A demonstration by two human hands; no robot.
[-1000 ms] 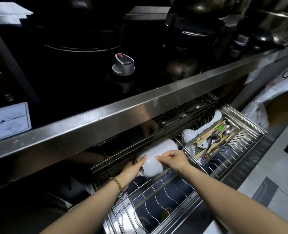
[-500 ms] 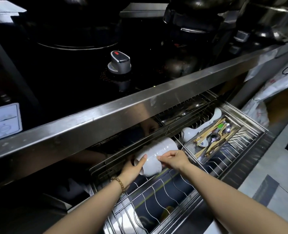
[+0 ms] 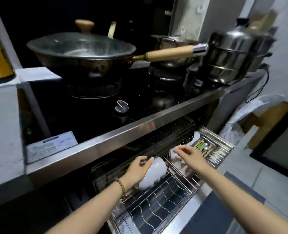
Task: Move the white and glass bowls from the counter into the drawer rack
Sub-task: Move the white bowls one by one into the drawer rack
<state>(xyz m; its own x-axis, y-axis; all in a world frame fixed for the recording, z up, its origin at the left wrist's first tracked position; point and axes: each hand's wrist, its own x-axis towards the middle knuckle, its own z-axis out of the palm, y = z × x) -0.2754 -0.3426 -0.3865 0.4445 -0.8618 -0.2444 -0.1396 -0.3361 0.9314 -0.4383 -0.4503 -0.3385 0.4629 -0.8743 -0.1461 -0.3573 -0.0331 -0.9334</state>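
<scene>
Fingers of the left hand (image 3: 137,169) curl over the white bowls (image 3: 155,174), which lie tipped on their side at the back of the drawer rack (image 3: 156,201), apparently nested, though blur makes that unsure. The right hand (image 3: 190,156) hovers above the rack's middle, fingers loosely spread, holding nothing. Placing looks nearly done; next the left hand should let go gently, then go for the glass bowls, unseen here.

This seems to be a home kitchen, though the room is dim. A lidded wok (image 3: 82,53) sits on a black gas stove (image 3: 89,119), a steel steamer pot (image 3: 236,53) stands beside, and under the steel counter (image 3: 140,130) an open drawer rack (image 3: 165,200) holds white bowls (image 3: 154,173), chopsticks (image 3: 199,144) and spoons (image 3: 206,146).
</scene>
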